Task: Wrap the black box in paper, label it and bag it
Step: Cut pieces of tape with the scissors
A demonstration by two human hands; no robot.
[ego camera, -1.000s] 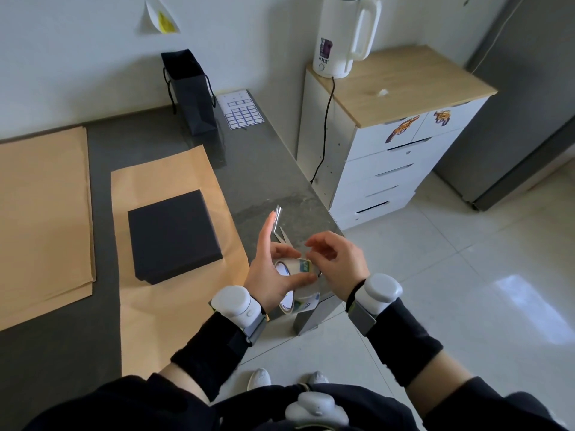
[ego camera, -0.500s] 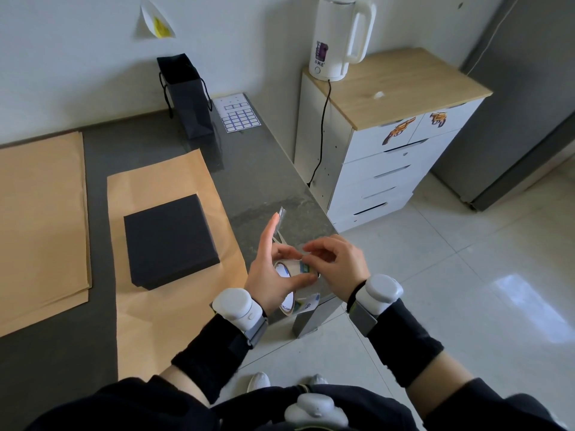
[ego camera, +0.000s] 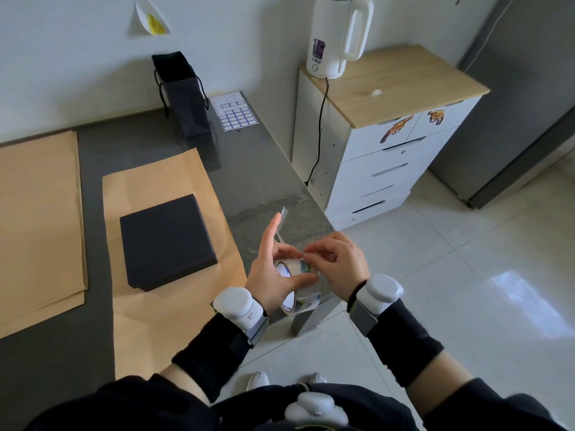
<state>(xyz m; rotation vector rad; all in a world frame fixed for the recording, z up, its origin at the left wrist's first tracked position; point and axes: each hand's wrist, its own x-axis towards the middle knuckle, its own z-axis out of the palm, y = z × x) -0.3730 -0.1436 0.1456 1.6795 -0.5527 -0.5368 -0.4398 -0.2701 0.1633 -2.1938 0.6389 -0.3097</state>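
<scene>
Far left, a stack (ego camera: 37, 219) of brown paper lies flat on the grey table (ego camera: 258, 181). Next to it, a single sheet (ego camera: 174, 306) is spread out, and there's the box (ego camera: 166, 242), left of centre, lid on, sitting flat on that sheet and touched by neither hand. Up at the wall, the black bag (ego camera: 183, 94) stands upright, mouth open, but its inside is too dark to read. Just right of it lies a page of labels (ego camera: 236, 112).

Centre frame now, over the table's near corner: the left hand (ego camera: 273, 272) grips the tape (ego camera: 300, 287), thumb and lower fingers curled round the roll, index finger straight up with a loose clear strip beside its tip. The right hand (ego camera: 339, 262) is curled in tight, thumb and fingertips pinching at the top of the roll.

Upper right, a white kettle (ego camera: 336, 35) stands on the cabinet (ego camera: 398, 88), cord hanging down the side; what the kettle holds can't be told.
</scene>
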